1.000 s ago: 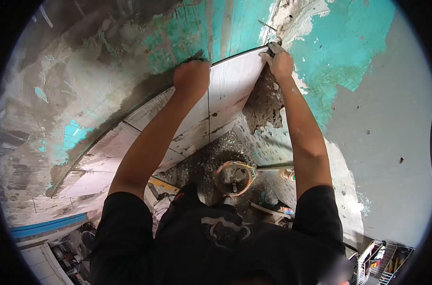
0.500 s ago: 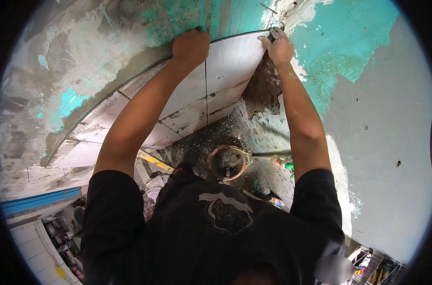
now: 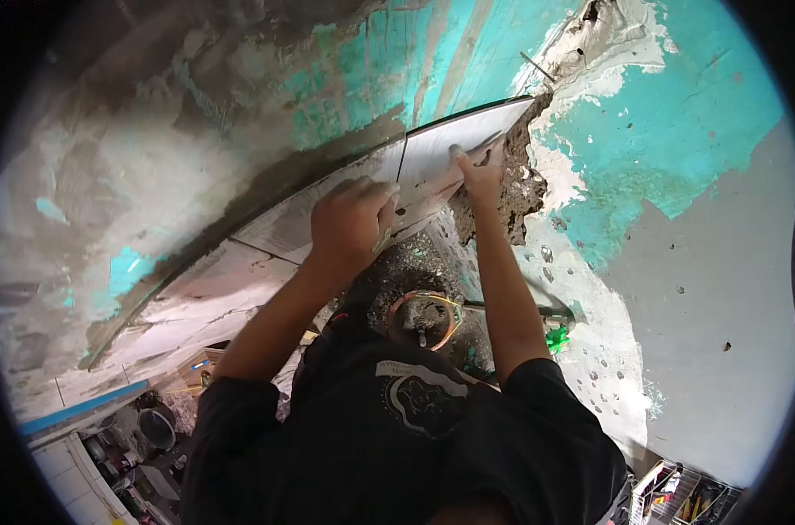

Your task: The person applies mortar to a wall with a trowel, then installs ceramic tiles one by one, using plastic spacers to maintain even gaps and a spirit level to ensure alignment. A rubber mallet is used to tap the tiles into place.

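Observation:
A pale wall tile (image 3: 446, 149) forms the upper right end of a tiled strip, its top edge against the rough wall. My left hand (image 3: 352, 220) is curled into a fist against the tile faces, left of the dark vertical joint; nothing shows in it. At the tile's right edge is my right hand (image 3: 482, 175), thumb and fingers apart, the thumb over the tile face. Beside that hand runs a gap of broken brown mortar (image 3: 522, 188). More light tiles (image 3: 262, 236) continue down to the left.
A round bucket (image 3: 396, 328) with a yellow handle and grey material in it stands on the debris-strewn floor below me. Turquoise paint (image 3: 660, 114) peels from the right wall. A wire rack (image 3: 690, 500) is at lower right, a blue strip (image 3: 83, 407) at lower left.
Both hands have come off the tile's top edge and moved down. The left is now a fist on the tile faces, the right at the tile's right edge. The view has shifted.

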Tool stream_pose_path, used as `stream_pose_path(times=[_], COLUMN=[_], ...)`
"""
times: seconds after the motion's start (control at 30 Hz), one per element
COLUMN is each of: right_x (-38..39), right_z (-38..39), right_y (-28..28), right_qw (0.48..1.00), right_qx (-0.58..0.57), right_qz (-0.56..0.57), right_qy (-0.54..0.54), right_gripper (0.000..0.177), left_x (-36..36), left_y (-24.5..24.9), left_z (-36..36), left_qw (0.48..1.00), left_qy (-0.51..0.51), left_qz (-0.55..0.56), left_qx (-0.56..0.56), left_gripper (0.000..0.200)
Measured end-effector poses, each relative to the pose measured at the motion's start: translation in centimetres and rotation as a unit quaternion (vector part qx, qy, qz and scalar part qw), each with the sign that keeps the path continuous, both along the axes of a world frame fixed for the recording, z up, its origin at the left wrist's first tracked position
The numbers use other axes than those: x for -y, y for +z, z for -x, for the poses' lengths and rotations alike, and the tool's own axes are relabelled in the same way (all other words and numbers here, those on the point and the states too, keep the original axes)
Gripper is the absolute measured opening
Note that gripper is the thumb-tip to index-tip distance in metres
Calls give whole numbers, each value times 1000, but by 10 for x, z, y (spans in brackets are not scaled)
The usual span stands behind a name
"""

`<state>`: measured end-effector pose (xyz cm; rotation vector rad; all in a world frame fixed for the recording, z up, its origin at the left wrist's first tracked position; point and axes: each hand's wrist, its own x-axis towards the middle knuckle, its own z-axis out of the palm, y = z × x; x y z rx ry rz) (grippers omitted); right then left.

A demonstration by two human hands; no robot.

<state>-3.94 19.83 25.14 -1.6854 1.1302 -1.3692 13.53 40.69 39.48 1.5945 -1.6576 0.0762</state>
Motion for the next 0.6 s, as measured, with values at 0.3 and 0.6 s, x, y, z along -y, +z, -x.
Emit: stream_pose_path(times=[0.3,0.6], right_x=[3,-10], right_z=[-17,-15], right_y=[-19,-6], right_qw=[996,997], right_qx=[58,0], right_qz=[-61,-66], right_qy=[16,-45], right_gripper=[118,116], left_x=[67,167], left_y=[49,58], left_z=[3,63], left_qw=[974,911], left_qy=[-55,-51], left_qz=[-91,-209], left_qx=[198,353], left_gripper=[8,12])
